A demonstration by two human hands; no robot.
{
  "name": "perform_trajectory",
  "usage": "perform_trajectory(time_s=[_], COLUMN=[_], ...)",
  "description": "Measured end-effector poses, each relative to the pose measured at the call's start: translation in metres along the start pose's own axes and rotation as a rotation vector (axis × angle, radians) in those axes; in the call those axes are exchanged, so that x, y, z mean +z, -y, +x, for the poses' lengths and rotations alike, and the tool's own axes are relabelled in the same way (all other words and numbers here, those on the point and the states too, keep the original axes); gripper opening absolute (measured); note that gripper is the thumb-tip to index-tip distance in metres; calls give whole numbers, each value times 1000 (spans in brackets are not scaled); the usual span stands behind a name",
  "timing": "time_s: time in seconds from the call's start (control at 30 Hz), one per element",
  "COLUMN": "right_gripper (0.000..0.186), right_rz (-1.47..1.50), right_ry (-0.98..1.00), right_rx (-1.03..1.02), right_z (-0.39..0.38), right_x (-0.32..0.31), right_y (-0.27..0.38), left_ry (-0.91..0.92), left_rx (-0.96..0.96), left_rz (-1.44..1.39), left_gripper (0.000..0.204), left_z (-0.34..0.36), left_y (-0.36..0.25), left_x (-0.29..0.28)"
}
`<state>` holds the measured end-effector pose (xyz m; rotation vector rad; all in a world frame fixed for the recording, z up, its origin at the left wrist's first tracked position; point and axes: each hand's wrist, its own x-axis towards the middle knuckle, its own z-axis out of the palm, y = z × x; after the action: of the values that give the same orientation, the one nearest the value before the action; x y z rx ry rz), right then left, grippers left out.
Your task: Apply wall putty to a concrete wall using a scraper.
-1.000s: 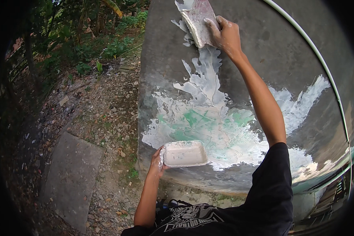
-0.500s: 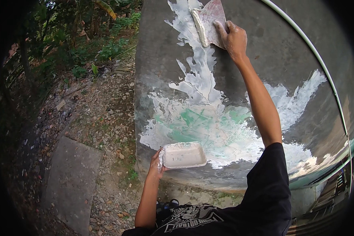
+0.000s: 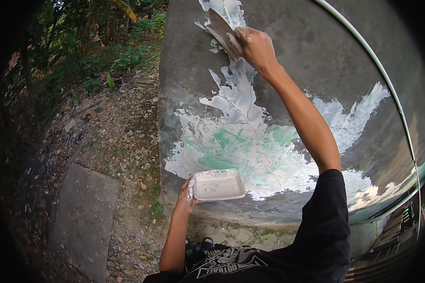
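Note:
My right hand [image 3: 258,48] grips a flat putty knife [image 3: 223,32] with a broad blade, high on the grey wall. The blade is tilted and its edge lies against a strip of white putty. My left hand [image 3: 185,193] is closed on the end of a shallow white rectangular tray [image 3: 218,198], held low in front of the wall. Pale putty coats the tray's inside, and smears of it whiten my left fingers. Above the tray spreads a wide patch of white putty [image 3: 264,162] with green showing through, and a branch of it runs up to the putty knife.
A pale pipe [image 3: 380,68] curves down the wall's right side. Left of the wall's edge lies stony ground [image 3: 132,141] with a flat grey slab [image 3: 87,212]. Green plants [image 3: 134,56] grow farther back. My foot [image 3: 207,243] shows below the tray.
My right hand has swept left and slightly down with the putty knife, and the blade has turned more edge-on to view. The tray stays nearly where it was in my left hand.

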<state>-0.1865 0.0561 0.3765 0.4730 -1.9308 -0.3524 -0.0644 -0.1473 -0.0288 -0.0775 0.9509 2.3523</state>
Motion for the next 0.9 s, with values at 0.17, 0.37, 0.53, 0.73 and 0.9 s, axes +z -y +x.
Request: perform_trajectory(time_s=[0.17,0.37,0.53,0.73,0.9], right_gripper=[22,25,34,39,47], right_rz=[-174,-180,-1,167,175], right_ry=[94,-66,-42,3,-159], right_rx=[-16,-21,-133,206,344], right_z=[14,45,41,21,7], right_x=[-11,-38,-55,-12,16], right_y=[-6,-29,-19,-15,-28], left_ry=[-28,29,15,40,31], left_rx=[-72,-46,-39,-3,-17], left_rz=[91,90,93,68,61], left_gripper=[47,50,48,41,39], left_z=[11,8,1,-7,-8], left_y=[10,14,8,8,8], left_x=[7,-1,0,1,8])
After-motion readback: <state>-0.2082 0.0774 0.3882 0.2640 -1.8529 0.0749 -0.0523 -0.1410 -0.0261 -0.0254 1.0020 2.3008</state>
